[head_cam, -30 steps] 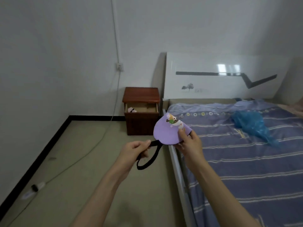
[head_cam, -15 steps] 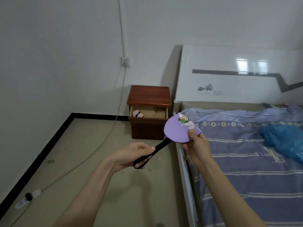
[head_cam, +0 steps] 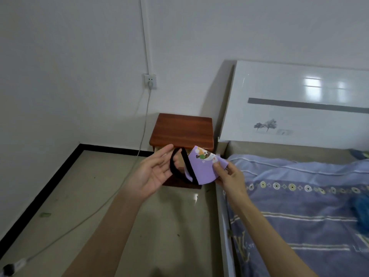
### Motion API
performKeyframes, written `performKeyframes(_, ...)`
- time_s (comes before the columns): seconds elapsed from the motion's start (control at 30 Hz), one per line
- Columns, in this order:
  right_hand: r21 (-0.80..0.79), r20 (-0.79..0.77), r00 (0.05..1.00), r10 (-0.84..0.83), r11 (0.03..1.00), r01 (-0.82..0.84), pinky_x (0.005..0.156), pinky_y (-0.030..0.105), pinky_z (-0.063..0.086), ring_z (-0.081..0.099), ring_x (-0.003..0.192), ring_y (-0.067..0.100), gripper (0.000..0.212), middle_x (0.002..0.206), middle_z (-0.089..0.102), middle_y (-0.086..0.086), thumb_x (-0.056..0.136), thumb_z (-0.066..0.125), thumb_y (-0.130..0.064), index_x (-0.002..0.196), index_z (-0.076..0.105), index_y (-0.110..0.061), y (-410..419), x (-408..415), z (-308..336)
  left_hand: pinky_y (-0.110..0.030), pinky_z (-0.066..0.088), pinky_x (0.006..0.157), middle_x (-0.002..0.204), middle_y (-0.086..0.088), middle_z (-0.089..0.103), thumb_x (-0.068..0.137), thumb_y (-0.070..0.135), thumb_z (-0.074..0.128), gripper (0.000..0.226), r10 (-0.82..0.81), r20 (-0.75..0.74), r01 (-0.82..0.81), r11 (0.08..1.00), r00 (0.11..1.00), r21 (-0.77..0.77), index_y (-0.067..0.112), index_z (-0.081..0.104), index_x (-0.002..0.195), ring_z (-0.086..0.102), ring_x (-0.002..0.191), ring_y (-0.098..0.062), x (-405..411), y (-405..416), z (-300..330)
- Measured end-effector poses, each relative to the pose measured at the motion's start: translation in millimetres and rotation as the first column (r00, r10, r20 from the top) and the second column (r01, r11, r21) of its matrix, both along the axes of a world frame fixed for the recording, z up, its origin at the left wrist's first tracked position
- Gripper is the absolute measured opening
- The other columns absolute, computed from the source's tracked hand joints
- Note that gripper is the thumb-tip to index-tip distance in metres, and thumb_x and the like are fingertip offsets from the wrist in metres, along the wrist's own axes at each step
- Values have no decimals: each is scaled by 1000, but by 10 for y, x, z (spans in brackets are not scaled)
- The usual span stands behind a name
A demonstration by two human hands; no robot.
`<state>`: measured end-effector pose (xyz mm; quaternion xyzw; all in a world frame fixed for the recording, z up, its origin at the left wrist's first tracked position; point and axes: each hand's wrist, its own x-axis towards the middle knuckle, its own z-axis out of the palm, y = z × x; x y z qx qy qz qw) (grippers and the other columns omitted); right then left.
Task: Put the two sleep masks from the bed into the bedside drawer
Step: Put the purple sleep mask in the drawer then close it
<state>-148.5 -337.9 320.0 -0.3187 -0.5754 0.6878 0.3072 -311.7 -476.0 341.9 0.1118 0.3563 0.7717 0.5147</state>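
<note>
Sleep mask (head_cam: 202, 171): matt lilac cloth, printed patch; black fabric strap (head_cam: 175, 168). Bedside cabinet (head_cam: 182, 130): reddish wood, smooth satin top. Headboard (head_cam: 299, 108): glossy white panel. Bedsheet (head_cam: 299, 196): striped woven cloth. Floor (head_cam: 83, 196): smooth, slightly reflective.

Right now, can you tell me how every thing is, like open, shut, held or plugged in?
Purple sleep mask: folded, pinched in the right hand.
Black strap: looped over the fingers of the left hand.
Left hand: open, palm up.
Bedside cabinet: drawer mostly hidden behind the hands; cannot tell.
Wall socket: plug in, cable trailing to the floor.
Bed: covered with a striped sheet.
</note>
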Motion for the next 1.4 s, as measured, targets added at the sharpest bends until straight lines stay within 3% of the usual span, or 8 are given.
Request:
performKeyframes(0.2, 12, 16, 989, -147, 989, 147, 72, 23, 56, 66, 92, 11, 16, 102, 69, 1, 87, 58, -19, 99, 63, -29, 642, -867, -184, -22, 55, 76, 84, -12, 75, 84, -12, 38, 31, -63, 175, 84, 990, 983, -117, -3, 60, 104, 71, 75, -13, -809, 767, -265)
performKeyframes(0.3, -152, -14, 948, -317, 938, 311, 78, 29, 54, 62, 97, 17, 24, 105, 66, 3, 89, 56, -17, 112, 59, -17, 1019, -1311, -219, -17, 58, 67, 84, -11, 75, 74, -4, 56, 21, -304, 145, 332, 910, 942, -247, -4, 70, 89, 68, 66, -9, -1171, 995, -360)
performKeyframes(0.47, -332, -49, 917, -397, 872, 360, 60, 18, 57, 62, 89, 13, 32, 97, 65, -3, 89, 55, -17, 120, 54, -10, 1504, -1735, -209, -12, 51, 55, 87, -4, 76, 82, -2, 52, 27, -621, -50, 573, 748, 782, -335, 8, 71, 97, 64, 59, -6, -1699, 1350, -333)
performKeyframes(0.67, -362, -76, 945, -317, 892, 270, 63, 19, 57, 65, 91, 16, 33, 106, 66, 6, 89, 54, -18, 121, 54, -8, 1702, -2036, -264, -17, 54, 58, 111, -7, 68, 78, -5, 54, 40, -236, -70, 226, 967, 969, -118, 18, 63, 110, 67, 64, -15, -2020, 1894, -250)
performKeyframes(0.83, -342, -156, 958, -239, 923, 175, 81, 26, 56, 65, 101, 16, 28, 112, 68, 3, 86, 56, -20, 114, 61, -17, 1831, -2183, -268, -22, 57, 56, 85, -6, 56, 70, 16, 66, 23, -86, -59, 75, 984, 995, -163, 11, 57, 90, 66, 63, -18, -2088, 2259, -227)
performKeyframes(1.0, -374, -273, 953, -132, 927, 22, 77, 26, 58, 68, 99, 14, 23, 104, 74, -3, 83, 58, -20, 104, 66, -20, 2078, -2201, -129, -29, 58, 74, 92, -11, 63, 85, 12, 58, 7, 23, -114, -57, 951, 993, -304, 8, 63, 87, 64, 88, -20, -2140, 2450, -323)
performKeyframes(1.2, -100, 82, 991, 108, 990, -99, 74, 23, 58, 65, 100, 18, 23, 108, 68, 3, 85, 58, -25, 108, 60, -27, 2304, -2123, -48, -15, 55, 63, 80, 15, 68, 75, 13, 71, 20, -191, -717, -138, 917, 670, -373, 32, 65, 78, 65, 73, 2, -2130, 2692, -124)
performKeyframes(1.4, -47, 156, 951, 267, 964, -263, 87, 36, 54, 65, 100, 25, 17, 105, 69, 6, 88, 56, -22, 103, 63, -27, 2378, -2159, -15, -1, 43, 59, 82, 7, 66, 80, 13, 66, 8, -266, -816, -111, 922, 513, -371, 19, 67, 84, 59, 72, 4, -2126, 2768, -59)
